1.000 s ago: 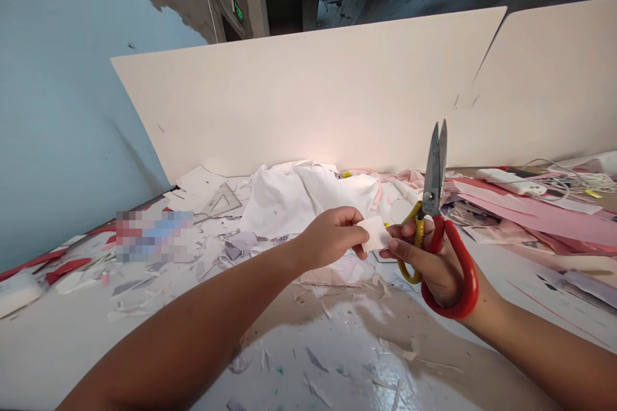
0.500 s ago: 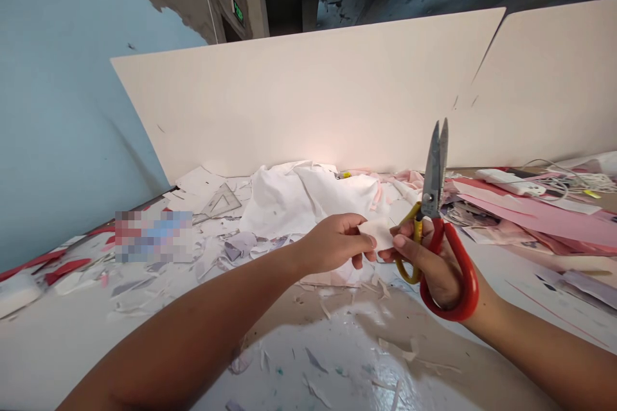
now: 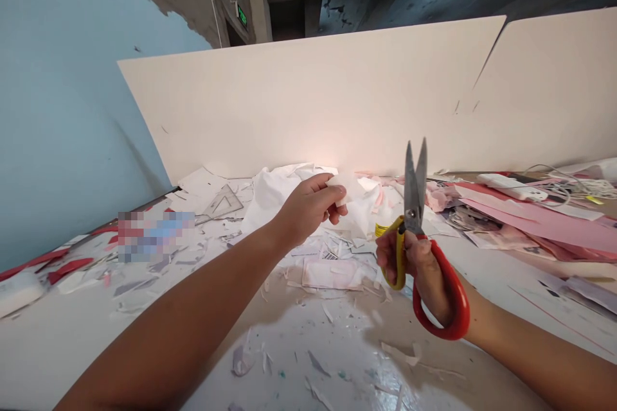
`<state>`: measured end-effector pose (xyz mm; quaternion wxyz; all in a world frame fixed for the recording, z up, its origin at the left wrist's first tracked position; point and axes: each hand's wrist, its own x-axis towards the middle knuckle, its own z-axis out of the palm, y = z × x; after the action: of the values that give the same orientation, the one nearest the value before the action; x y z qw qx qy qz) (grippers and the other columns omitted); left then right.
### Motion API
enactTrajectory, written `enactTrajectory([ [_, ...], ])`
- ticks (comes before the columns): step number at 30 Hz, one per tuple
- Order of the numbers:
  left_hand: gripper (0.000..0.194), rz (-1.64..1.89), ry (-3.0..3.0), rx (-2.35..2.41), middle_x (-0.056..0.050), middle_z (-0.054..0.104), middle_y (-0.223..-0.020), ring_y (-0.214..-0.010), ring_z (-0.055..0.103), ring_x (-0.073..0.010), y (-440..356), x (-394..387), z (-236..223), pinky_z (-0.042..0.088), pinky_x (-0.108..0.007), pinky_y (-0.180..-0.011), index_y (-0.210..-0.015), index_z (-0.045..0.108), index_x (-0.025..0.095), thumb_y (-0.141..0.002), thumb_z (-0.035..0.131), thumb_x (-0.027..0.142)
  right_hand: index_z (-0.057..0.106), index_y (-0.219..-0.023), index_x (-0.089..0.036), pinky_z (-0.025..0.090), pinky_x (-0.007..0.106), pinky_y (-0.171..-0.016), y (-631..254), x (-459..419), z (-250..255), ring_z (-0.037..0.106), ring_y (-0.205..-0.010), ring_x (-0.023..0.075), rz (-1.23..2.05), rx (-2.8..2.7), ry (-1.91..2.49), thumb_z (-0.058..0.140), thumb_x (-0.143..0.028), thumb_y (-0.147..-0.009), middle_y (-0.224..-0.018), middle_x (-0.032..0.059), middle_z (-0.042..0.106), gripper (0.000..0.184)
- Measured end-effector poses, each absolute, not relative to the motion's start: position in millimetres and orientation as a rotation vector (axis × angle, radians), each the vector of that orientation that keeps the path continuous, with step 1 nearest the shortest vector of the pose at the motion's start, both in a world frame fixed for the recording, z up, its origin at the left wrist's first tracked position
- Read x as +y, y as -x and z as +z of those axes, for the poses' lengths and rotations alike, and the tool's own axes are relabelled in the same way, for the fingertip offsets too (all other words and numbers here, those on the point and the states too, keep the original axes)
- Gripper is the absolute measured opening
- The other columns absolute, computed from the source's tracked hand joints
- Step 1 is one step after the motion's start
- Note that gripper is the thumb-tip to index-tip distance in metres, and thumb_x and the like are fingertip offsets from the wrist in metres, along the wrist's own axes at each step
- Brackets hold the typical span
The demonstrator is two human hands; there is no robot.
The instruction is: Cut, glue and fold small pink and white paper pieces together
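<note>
My left hand [image 3: 307, 207] pinches a small white piece of paper [image 3: 346, 186] between thumb and fingers, above a heap of white cloth [image 3: 284, 196]. My right hand [image 3: 418, 271] grips a pair of scissors [image 3: 414, 189] with a red handle loop and a yellow one, with the blades pointing up and slightly apart. The scissors stand just right of the paper, not touching it. A white paper packet [image 3: 332, 273] lies on the table below the gap between my hands.
Paper scraps litter the white table [image 3: 308, 359]. A clear set square [image 3: 222, 203] lies left of the cloth, and pink sheets [image 3: 535, 221] and a white device with cables [image 3: 513, 187] lie to the right. A tall cream board [image 3: 308, 103] stands behind, with a blue wall [image 3: 62, 109] on the left.
My left hand has lifted the paper up and away from the scissors, opening a gap between them. My right hand has moved down and left, and the scissors now stand more upright.
</note>
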<state>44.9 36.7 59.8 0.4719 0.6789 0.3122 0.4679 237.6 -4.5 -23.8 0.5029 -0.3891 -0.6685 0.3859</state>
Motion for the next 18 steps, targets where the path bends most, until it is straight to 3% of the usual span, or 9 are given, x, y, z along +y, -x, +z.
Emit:
enactTrajectory([
  [3, 0.015, 1.152, -1.670, 0.761, 0.003, 0.054, -0.060, -0.053, 0.048, -0.0076, -44.1, 36.7, 60.1, 0.034, -0.024, -0.053, -0.065, 0.045, 0.017, -0.074, 0.051, 0.028, 0.049, -0.097, -0.020, 0.044, 0.033, -0.061, -240.1, -3.9, -20.7, 0.049, -0.062, 0.0162, 0.791, -1.686, 1.002, 0.027, -0.071, -0.075, -0.084, 0.0066, 0.056, 0.060],
  [6, 0.013, 1.140, -1.674, 0.767, 0.003, 0.054, -0.060, -0.054, 0.048, -0.0076, -44.6, 36.3, 60.5, 0.035, -0.024, -0.053, -0.066, 0.047, 0.017, -0.074, 0.050, 0.027, 0.048, -0.101, -0.023, 0.045, 0.038, -0.074, -239.8, -6.2, -16.9, 0.054, -0.078, 0.0205, 0.860, -1.669, 0.923, 0.034, -0.069, -0.074, -0.100, 0.0088, 0.054, 0.055],
  [10, 0.015, 1.134, -1.675, 0.759, 0.003, 0.053, -0.059, -0.053, 0.047, -0.0072, -46.2, 35.5, 60.5, 0.036, -0.023, -0.052, -0.063, 0.045, 0.017, -0.074, 0.049, 0.025, 0.047, -0.095, -0.026, 0.041, 0.037, -0.087, -236.8, -10.7, -8.0, 0.051, -0.098, 0.0216, 1.073, -1.586, 0.818, 0.053, -0.048, -0.078, -0.103, 0.0052, 0.051, 0.029],
  [13, 0.015, 1.129, -1.676, 0.755, 0.003, 0.052, -0.058, -0.053, 0.048, -0.0072, -46.8, 35.1, 60.0, 0.037, -0.022, -0.051, -0.063, 0.045, 0.017, -0.074, 0.049, 0.025, 0.050, -0.095, -0.024, 0.042, 0.034, -0.084, -238.8, -11.3, 0.0, 0.050, -0.098, 0.0203, 1.267, -1.544, 0.854, 0.063, -0.035, -0.074, -0.099, 0.0043, 0.053, 0.027],
  [18, 0.015, 1.123, -1.675, 0.769, 0.002, 0.053, -0.059, -0.053, 0.047, -0.0071, -46.4, 35.0, 59.9, 0.037, -0.023, -0.052, -0.063, 0.045, 0.016, -0.074, 0.049, 0.026, 0.052, -0.082, -0.022, 0.042, 0.025, -0.058, -239.0, -14.5, 4.1, 0.046, -0.063, 0.0120, 1.249, -1.481, 0.991, 0.068, -0.042, -0.065, -0.072, -0.0012, 0.047, 0.032],
])
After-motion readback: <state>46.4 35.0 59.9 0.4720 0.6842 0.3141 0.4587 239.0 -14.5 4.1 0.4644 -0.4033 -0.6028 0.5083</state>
